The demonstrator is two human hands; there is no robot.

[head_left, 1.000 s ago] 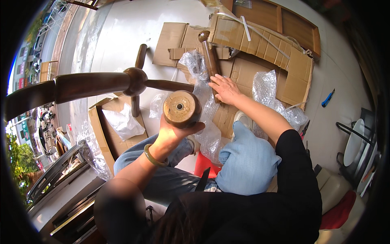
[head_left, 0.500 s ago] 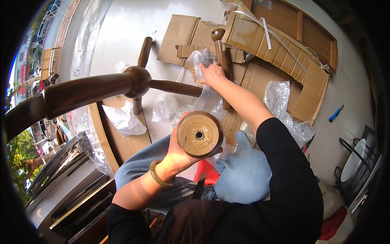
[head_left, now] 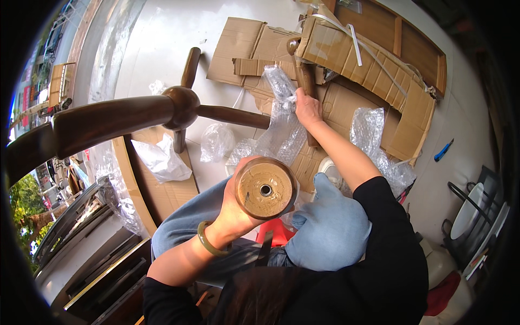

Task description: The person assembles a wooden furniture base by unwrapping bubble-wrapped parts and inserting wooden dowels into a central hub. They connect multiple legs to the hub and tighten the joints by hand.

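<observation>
My left hand (head_left: 234, 210) is wrapped round a dark wooden post (head_left: 252, 201), held upright in front of me. Its raw, pale round end faces up and has a metal-rimmed hole in the middle. Farther out, my right hand (head_left: 308, 108) is closed on a strip of bubble wrap (head_left: 283, 130) that trails back toward the post. Beside that hand, a turned wooden piece with a knob end (head_left: 306, 78) lies on the cardboard, partly covered by the hand and wrist.
A dark wooden frame with a ball-shaped hub (head_left: 182, 108) spreads across the left. Flattened cardboard (head_left: 355, 108) lies ahead, with more bubble wrap (head_left: 368, 130) at its right. White wrapping (head_left: 161, 158) is at the left. A blue utility knife (head_left: 444, 150) rests on the floor at the right.
My right hand has moved right and slightly nearer, drawing the bubble wrap along and closing on it. My left hand still holds the post, almost unmoved.
</observation>
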